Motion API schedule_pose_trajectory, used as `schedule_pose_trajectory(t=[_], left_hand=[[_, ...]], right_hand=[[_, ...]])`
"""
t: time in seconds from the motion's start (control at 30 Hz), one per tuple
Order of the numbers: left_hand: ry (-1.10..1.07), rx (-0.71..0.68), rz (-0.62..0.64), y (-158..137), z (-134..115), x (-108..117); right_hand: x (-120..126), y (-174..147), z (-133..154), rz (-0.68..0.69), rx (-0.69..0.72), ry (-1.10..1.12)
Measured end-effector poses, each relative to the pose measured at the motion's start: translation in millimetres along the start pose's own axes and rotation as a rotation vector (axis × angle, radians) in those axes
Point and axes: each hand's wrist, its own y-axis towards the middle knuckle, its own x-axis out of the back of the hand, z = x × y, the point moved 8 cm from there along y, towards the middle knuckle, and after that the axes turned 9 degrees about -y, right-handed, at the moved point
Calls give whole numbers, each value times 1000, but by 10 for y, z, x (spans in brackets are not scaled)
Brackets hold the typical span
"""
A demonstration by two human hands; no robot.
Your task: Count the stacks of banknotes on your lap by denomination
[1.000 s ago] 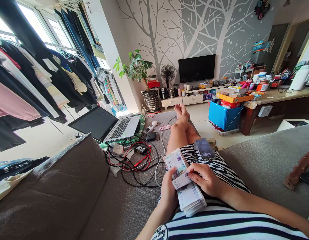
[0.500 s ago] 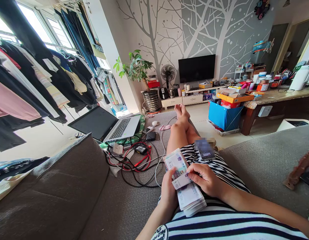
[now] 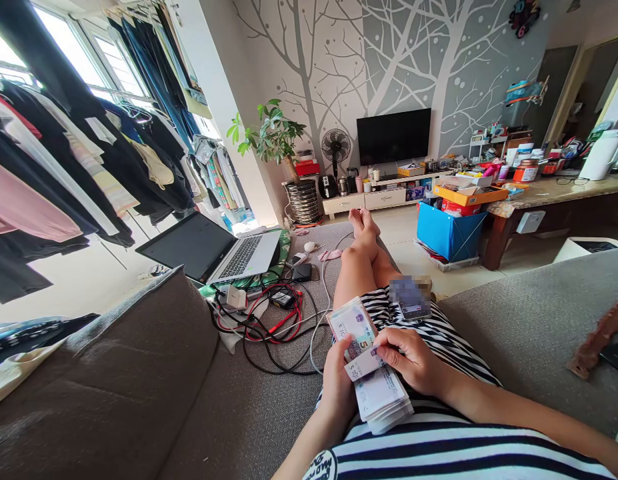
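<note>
A stack of banknotes (image 3: 353,320), with a 5 printed on the top one, lies folded over my lap. My left hand (image 3: 337,373) grips its left side, the thumb resting on the face of the notes. My right hand (image 3: 413,357) pinches the edge of one bent banknote (image 3: 363,366) between thumb and forefinger. Below the bend, the lower part of the stack (image 3: 383,400) fans out toward my waist. A phone (image 3: 413,308), partly blurred, rests on the striped cloth over my thigh.
An open laptop (image 3: 243,257) stands on the grey sofa (image 3: 269,407) to the left. Tangled black and red cables (image 3: 283,333) lie beside my legs. A blue bin (image 3: 449,233) stands on the floor near the cluttered table (image 3: 553,193). A brown strap-like thing (image 3: 599,337) lies at far right.
Almost nothing differs. The bent banknote under my right fingers has shifted very slightly; both hands keep their places.
</note>
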Motion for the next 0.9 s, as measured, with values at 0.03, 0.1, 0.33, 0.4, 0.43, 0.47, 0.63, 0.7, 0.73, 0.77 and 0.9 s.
schedule_pose_trajectory(t=[0.03, 0.1, 0.33, 0.4, 0.43, 0.47, 0.63, 0.7, 0.73, 0.77, 0.9], left_hand=[[4, -7, -6, -7, -9, -2], [9, -25, -18, -18, -31, -3], [-20, -15, 40, 28, 17, -15], [-32, 4, 72, 45, 53, -20], [-37, 10, 90, 50, 66, -26], [-39, 15, 108, 53, 76, -34], [-5, -28, 99, 53, 30, -23], [28, -59, 81, 44, -8, -18], [42, -63, 80, 38, -16, -23], [53, -60, 84, 32, -15, -29], [55, -40, 84, 25, 18, -25]], right_hand=[[3, -1, 5, -1, 3, 0], [9, -3, 15, -3, 10, -3], [15, -13, 62, 12, 55, 27], [12, -21, 75, 10, 70, 65], [8, -24, 75, 8, 75, 83], [6, -27, 67, 2, 76, 97], [24, -12, -175, -89, -102, 32], [43, -10, -300, -129, -211, -20], [48, -8, -342, -139, -250, -36], [46, -6, -371, -141, -276, -45], [37, 12, -381, -139, -284, -66]])
